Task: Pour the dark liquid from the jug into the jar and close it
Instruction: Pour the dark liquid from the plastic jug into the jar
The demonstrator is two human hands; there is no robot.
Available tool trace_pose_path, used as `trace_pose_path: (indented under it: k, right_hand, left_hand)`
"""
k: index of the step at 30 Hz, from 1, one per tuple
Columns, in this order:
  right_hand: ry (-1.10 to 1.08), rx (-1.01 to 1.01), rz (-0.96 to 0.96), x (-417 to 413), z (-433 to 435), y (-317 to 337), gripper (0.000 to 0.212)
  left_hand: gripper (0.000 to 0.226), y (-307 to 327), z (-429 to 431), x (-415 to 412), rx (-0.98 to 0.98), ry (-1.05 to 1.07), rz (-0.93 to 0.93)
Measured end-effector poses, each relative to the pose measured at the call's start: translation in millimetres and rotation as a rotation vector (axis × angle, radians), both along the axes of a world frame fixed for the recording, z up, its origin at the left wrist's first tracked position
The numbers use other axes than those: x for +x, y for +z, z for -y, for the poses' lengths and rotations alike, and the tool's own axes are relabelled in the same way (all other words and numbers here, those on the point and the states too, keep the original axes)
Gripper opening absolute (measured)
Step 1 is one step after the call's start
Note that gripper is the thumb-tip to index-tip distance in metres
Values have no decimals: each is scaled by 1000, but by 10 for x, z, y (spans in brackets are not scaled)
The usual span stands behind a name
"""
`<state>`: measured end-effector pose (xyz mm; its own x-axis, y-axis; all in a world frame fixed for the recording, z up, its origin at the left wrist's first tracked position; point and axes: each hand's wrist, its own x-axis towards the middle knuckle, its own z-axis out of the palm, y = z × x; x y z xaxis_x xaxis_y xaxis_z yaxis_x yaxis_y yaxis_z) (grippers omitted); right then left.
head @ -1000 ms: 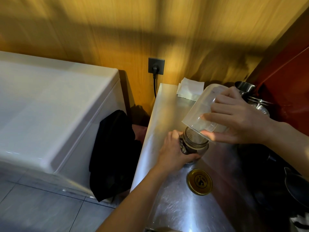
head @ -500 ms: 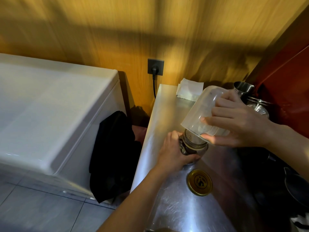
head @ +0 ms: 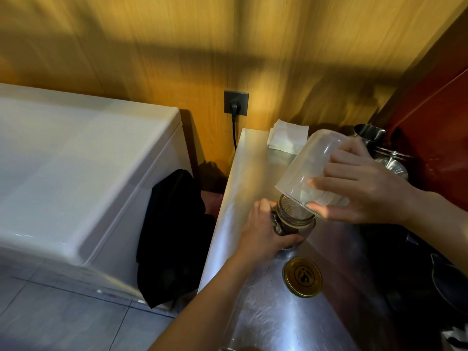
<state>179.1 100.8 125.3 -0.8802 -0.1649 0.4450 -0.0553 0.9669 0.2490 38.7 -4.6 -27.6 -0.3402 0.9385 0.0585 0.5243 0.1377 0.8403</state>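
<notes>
A clear plastic jug [head: 307, 164] is tipped almost upside down, its rim over the mouth of a glass jar [head: 295, 220] that stands on the steel counter [head: 255, 178]. My right hand [head: 364, 187] grips the jug from the right side. My left hand [head: 263, 231] wraps around the jar from the left and holds it upright. Dark liquid fills the jar up to near its neck. The jug looks empty. A gold metal lid [head: 302, 277] lies flat on the counter just in front of the jar.
Folded white paper [head: 288, 138] lies at the counter's back edge. Steel cups and pots [head: 372, 138] crowd the back right, and a dark pan [head: 450, 285] sits at right. A white appliance [head: 83, 173] with a black cloth [head: 174, 236] stands left of the counter. A plugged socket [head: 236, 102] is on the wall.
My right hand has tipped the jug steeper, lifting its base higher over the jar. My left hand and the jar have stayed in place.
</notes>
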Motion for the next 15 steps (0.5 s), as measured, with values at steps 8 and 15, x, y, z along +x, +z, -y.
trace_pose_path:
  k: [8, 15]
  right_hand:
    - [-22, -76, -28, 39, 29, 13, 30]
    - [-204, -298, -189, 109, -12, 9, 38]
  left_hand:
    - [70, 0, -1, 3, 11, 2, 8]
    - [70, -36, -14, -7, 25, 3, 25]
